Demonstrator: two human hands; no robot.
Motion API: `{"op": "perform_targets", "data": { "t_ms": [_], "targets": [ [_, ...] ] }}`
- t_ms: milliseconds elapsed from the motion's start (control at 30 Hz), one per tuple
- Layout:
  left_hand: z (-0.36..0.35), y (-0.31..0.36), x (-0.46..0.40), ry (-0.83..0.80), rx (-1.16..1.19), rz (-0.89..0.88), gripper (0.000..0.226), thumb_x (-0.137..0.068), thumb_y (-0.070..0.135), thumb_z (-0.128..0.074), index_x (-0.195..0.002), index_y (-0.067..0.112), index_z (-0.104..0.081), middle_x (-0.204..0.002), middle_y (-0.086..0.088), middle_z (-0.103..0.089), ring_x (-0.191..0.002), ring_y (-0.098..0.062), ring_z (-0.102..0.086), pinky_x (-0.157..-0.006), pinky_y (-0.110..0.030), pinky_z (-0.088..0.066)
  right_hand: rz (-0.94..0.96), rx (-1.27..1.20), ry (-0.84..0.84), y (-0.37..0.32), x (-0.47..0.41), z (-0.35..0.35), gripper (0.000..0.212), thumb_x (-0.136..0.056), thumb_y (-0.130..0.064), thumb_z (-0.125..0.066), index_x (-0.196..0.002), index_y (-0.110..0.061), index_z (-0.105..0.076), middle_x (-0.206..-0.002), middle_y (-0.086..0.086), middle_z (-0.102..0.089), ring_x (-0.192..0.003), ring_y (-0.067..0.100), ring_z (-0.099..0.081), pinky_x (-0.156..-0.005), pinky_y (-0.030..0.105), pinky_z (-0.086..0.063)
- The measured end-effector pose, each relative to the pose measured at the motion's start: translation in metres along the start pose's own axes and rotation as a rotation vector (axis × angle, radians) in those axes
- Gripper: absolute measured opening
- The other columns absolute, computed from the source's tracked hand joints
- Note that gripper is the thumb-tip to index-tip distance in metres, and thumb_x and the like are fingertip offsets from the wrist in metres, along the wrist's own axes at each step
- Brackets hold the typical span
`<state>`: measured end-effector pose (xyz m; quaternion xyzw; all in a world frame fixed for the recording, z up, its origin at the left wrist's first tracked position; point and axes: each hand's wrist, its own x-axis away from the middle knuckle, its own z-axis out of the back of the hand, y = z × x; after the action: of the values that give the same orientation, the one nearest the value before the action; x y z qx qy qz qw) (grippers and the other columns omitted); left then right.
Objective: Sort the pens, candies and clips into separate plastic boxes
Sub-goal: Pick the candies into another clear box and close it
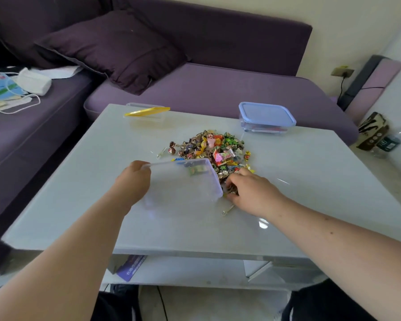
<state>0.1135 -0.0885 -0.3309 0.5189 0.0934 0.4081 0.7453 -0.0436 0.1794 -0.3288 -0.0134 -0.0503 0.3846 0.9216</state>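
A heap of wrapped candies (pixel 214 148) lies in the middle of the white table (pixel 79 193). My left hand (pixel 134 179) grips the left edge of a clear plastic box (pixel 183 181), tilted with its open side toward the heap; a few candies sit inside. My right hand (pixel 250 191) is curled over candies at the heap's near edge, right beside the box's rim. A metal clip (pixel 228 209) lies just below that hand and another clip (pixel 161 152) lies left of the heap. No pens are clearly visible.
At the table's far side stand a blue-lidded box (pixel 266 117) and a clear box with a yellow lid (pixel 146 111) propped on it. A purple sofa (pixel 218 89) wraps the back and left. A carton and bottle (pixel 377 137) stand on the floor at right.
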Motion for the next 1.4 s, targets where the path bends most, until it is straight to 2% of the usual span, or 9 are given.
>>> {"op": "perform_targets", "data": {
  "t_ms": [233,400,567,700,867,967,1100,1300,1400],
  "targets": [
    [-0.001,0.018,0.0,0.097,-0.066,-0.136,0.047,-0.09,0.032,-0.041,-0.136,0.03,-0.054,-0.131,-0.001,-0.055,-0.125,-0.03,-0.046,-0.109,-0.049,-0.039,-0.023,-0.096,0.094,0.022,-0.009,0.005,0.021,-0.096,-0.032,-0.066,-0.115,-0.033,-0.06,-0.11,-0.01,-0.065,-0.09,0.018,-0.062,-0.074,0.032,-0.05],
    [-0.013,0.03,0.003,0.206,-0.299,-0.308,0.036,-0.094,0.036,-0.045,-0.128,0.037,-0.057,-0.135,0.002,-0.051,-0.129,-0.03,-0.039,-0.106,-0.044,-0.03,-0.094,-0.256,-0.018,0.028,-0.009,0.013,0.05,-0.076,-0.046,-0.087,-0.116,-0.03,-0.06,-0.108,-0.01,-0.056,-0.09,0.011,-0.06,-0.075,0.025,-0.048],
    [-0.027,0.042,0.014,0.306,-0.395,-0.541,0.026,-0.093,0.031,-0.053,-0.116,0.037,-0.063,-0.131,0.002,-0.054,-0.126,-0.031,-0.041,-0.103,-0.044,-0.029,-0.039,-0.122,-0.031,0.031,-0.003,0.013,0.034,-0.083,-0.034,-0.083,-0.107,-0.026,-0.059,-0.097,-0.004,-0.062,-0.083,0.016,-0.061,-0.074,0.034,-0.053],
    [-0.047,0.054,0.03,0.202,-0.438,-0.774,0.021,-0.092,0.029,-0.055,-0.106,0.038,-0.066,-0.12,0.009,-0.06,-0.12,-0.027,-0.047,-0.099,-0.042,-0.03,-0.022,-0.153,-0.024,0.039,-0.002,0.013,0.019,-0.09,-0.023,-0.074,-0.104,-0.028,-0.062,-0.09,-0.008,-0.067,-0.079,0.017,-0.064,-0.063,0.027,-0.046],
    [-0.064,0.064,0.039,0.038,-0.456,-0.861,0.023,-0.093,0.03,-0.054,-0.109,0.04,-0.067,-0.119,0.014,-0.061,-0.119,-0.021,-0.048,-0.104,-0.044,-0.031,-0.177,-0.489,0.123,0.045,-0.004,0.023,0.011,-0.095,-0.026,-0.069,-0.096,-0.034,-0.062,-0.085,-0.009,-0.066,-0.07,0.005,-0.06,-0.058,0.022,-0.039],
    [-0.072,0.069,0.042,-0.013,-0.466,-0.877,0.024,-0.094,0.031,-0.054,-0.111,0.04,-0.068,-0.122,0.014,-0.061,-0.122,-0.02,-0.046,-0.105,-0.043,-0.026,-0.129,-0.337,0.061,0.047,0.001,0.028,0.002,-0.093,-0.035,-0.065,-0.095,-0.035,-0.066,-0.09,-0.014,-0.068,-0.081,0.007,-0.064,-0.069,0.026,-0.05],
    [-0.078,0.072,0.043,-0.052,-0.486,-0.867,0.024,-0.092,0.028,-0.054,-0.106,0.041,-0.068,-0.122,0.016,-0.06,-0.121,-0.019,-0.045,-0.106,-0.043,-0.024,-0.011,-0.078,-0.058,0.039,0.016,0.026,0.034,-0.077,-0.071,-0.058,-0.093,-0.041,-0.06,-0.085,-0.018,-0.066,-0.079,0.003,-0.062,-0.071,0.03,-0.052],
    [-0.085,0.073,0.042,-0.107,-0.557,-0.875,0.023,-0.094,0.031,-0.053,-0.104,0.042,-0.07,-0.121,0.016,-0.06,-0.124,-0.019,-0.045,-0.105,-0.045,-0.028,0.117,0.128,0.062,0.019,0.015,0.005,0.025,-0.094,-0.054,-0.058,-0.106,-0.033,-0.063,-0.088,-0.009,-0.068,-0.091,0.021,-0.066,-0.078,0.031,-0.038],
    [-0.088,0.073,0.043,-0.108,-0.553,-0.876,0.025,-0.099,0.039,-0.048,-0.11,0.042,-0.07,-0.12,0.016,-0.063,-0.124,-0.019,-0.046,-0.103,-0.043,-0.028,-0.001,-0.083,0.096,0.023,0.01,0.018,0.019,-0.094,-0.05,-0.061,-0.105,-0.034,-0.062,-0.091,-0.01,-0.068,-0.088,0.019,-0.066,-0.076,0.032,-0.047]
  ]
}}
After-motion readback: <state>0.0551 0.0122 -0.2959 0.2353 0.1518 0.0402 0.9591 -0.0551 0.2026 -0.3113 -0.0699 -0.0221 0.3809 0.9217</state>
